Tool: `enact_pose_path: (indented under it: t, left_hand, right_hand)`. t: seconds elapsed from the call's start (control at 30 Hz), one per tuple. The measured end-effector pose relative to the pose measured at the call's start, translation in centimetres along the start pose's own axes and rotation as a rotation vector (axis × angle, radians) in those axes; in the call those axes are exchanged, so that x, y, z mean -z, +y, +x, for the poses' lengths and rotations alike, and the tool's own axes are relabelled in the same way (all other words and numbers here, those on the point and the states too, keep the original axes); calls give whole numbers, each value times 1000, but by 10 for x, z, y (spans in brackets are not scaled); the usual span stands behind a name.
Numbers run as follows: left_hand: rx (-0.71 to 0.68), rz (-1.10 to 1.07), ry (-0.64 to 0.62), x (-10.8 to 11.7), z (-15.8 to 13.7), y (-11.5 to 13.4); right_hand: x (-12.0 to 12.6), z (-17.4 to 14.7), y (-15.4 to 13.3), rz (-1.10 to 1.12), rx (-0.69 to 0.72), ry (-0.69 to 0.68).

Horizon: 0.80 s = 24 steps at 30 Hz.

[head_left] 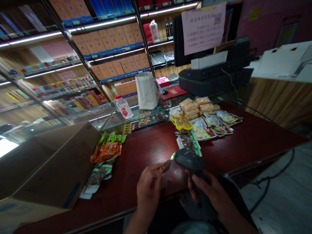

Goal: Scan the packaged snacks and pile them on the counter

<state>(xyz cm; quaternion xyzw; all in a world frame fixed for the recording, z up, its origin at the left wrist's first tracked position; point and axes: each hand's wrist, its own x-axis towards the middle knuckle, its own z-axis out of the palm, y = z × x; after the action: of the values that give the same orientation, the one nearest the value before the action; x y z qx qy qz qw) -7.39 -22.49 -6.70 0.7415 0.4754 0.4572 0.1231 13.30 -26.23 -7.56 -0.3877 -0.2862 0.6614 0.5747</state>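
Note:
My left hand [149,182] pinches a small snack packet [165,166] above the front of the dark red table [143,149]. My right hand [211,190] is wrapped round the handle of a black barcode scanner [189,159], whose head is close to the packet. Beyond the scanner lie several clear snack packets [187,141], a yellow packet [181,121] and white-and-green packets [203,128]. Left of my hands, green packets [111,137], orange packets [107,152] and clear packets [99,175] lie in a row beside a cardboard box.
The open cardboard box [48,162] takes up the left end. Wrapped tan snacks [195,107] are piled at the back. A bottle with a red cap [123,107] and a white paper bag [146,90] stand on the glass counter, near a monitor [179,42]. Cables [268,182] hang at right.

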Motion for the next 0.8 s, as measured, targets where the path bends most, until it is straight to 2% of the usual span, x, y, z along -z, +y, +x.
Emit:
enact_pose_path:
  t: [0.07, 0.13, 0.33, 0.47, 0.57, 0.63, 0.73, 0.8]
  left_hand:
    - [-186, 67, 58, 1, 4, 4]
    - [-301, 125, 98, 2, 8, 7]
    - [-486, 167, 83, 0, 9, 10]
    - [-536, 129, 65, -3, 7, 13]
    - [-514, 122, 66, -6, 4, 15]
    - [-451, 129, 64, -9, 1, 14]
    - [-232, 60, 68, -15, -4, 10]
    - [-24, -120, 66, -20, -6, 9]
  right_hand:
    - [-6, 5, -3, 47, 23, -9]
    - [-10, 9, -6, 93, 38, 2]
    - [-13, 18, -13, 92, 58, 35]
    - [-12, 20, -14, 15, 18, 53]
    - [-12, 21, -12, -4, 9, 62]
    - [-11, 22, -11, -20, 16, 67]
    - [-9, 23, -10, -42, 38, 74]
    - [-8, 24, -11, -53, 55, 72]
